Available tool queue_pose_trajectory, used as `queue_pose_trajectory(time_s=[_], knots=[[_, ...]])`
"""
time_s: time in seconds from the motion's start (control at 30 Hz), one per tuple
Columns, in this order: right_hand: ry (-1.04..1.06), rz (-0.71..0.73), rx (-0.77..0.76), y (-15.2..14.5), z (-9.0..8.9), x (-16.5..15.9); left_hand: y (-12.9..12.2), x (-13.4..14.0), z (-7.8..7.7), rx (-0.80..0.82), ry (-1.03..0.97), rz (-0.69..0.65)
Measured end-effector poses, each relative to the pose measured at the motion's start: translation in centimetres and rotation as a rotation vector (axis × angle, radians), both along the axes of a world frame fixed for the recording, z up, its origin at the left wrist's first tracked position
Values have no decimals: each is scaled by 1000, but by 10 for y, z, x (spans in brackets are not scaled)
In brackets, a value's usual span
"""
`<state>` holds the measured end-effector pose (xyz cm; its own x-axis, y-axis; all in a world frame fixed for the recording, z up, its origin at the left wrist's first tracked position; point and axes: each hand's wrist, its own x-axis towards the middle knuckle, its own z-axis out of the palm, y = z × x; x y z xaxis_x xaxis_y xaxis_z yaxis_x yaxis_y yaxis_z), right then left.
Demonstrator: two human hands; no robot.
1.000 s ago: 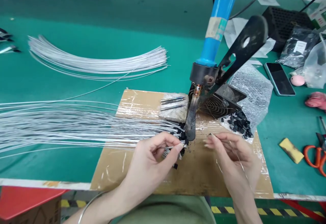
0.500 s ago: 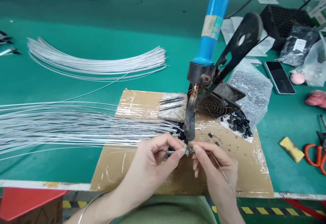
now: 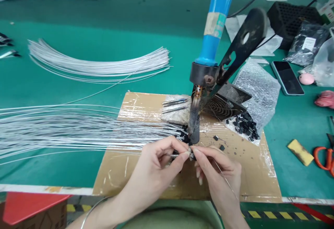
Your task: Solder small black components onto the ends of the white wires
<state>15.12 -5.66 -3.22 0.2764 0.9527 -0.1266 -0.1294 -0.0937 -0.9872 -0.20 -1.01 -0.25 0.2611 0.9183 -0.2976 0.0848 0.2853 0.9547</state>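
Just below the hot end of a blue-handled soldering iron, my two hands meet fingertip to fingertip. My left hand is closed in a pinch on the end of a white wire, mostly hidden by the fingers. My right hand is closed too, its thumb and forefinger at a small dark piece on the wire end. A thin silvery solder wire runs through the right hand and trails over its back. Many white wires with black ends lie left of the iron.
Cardboard lies beneath the work. Spare tips rest on a pale pad. A small fan and loose black pieces lie right of the iron. Farther right are a phone, a yellow sponge and orange-handled scissors.
My right hand has moved slightly left, closing the small gap to my left fingertips. My left hand keeps its pinch in nearly the same place.
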Motion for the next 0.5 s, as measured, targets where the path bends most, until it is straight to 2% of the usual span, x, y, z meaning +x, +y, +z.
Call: queue_pose_trajectory(time_s=[0.17,0.27,0.5], knots=[[-218,-19,117,-4,-2,6,1,2,1,-30,4,20],[-313,25,165,-9,-4,10,3,4,1,-30,-1,26],[-355,86,197,-12,-9,14,2,4,-1,-18,-8,22]])
